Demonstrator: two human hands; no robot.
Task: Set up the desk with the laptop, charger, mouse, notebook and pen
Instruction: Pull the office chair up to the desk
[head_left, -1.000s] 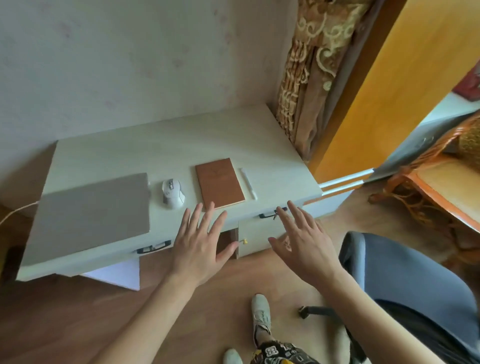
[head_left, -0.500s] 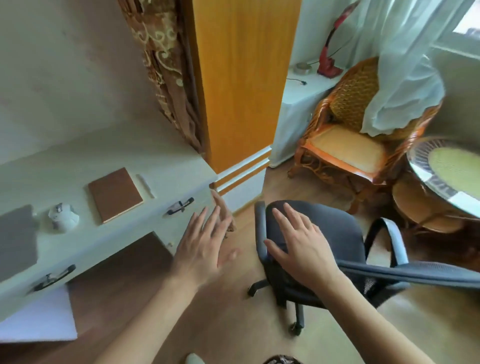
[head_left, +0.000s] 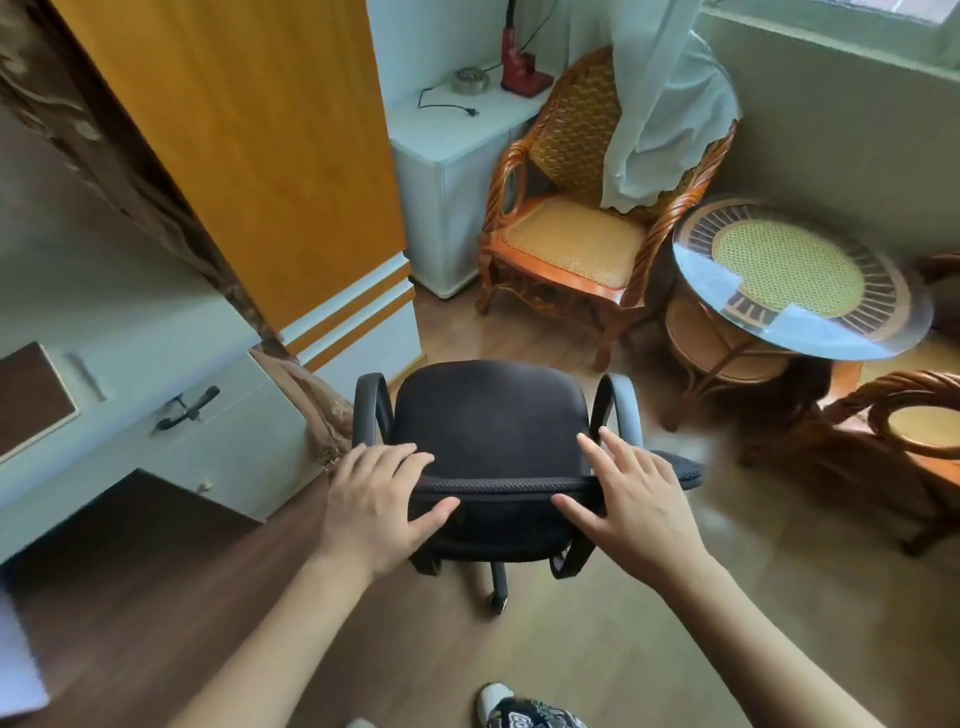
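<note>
The white desk (head_left: 156, 332) shows only at the left edge. On it lie the brown notebook (head_left: 26, 400), cut off by the frame, and the white pen (head_left: 85, 376) just right of it. The laptop, mouse and charger are out of view. A black office chair (head_left: 488, 426) stands before me, its backrest toward me. My left hand (head_left: 374, 499) clasps the backrest's top rim, fingers over it and thumb on the near face. My right hand (head_left: 634, 499) lies over the rim's right end with fingers spread and straight.
An orange wardrobe (head_left: 249, 156) stands behind the desk corner. Beyond the chair are a rattan armchair (head_left: 571, 244) under a white curtain, a round glass-topped table (head_left: 795, 280), another rattan chair (head_left: 914, 431) and a white cabinet (head_left: 457, 156). My foot (head_left: 519, 712) is on the wood floor.
My view has swung right, away from the desk, so the laptop and mouse left the frame. Both hands moved from in front of the desk drawers onto the chair's backrest.
</note>
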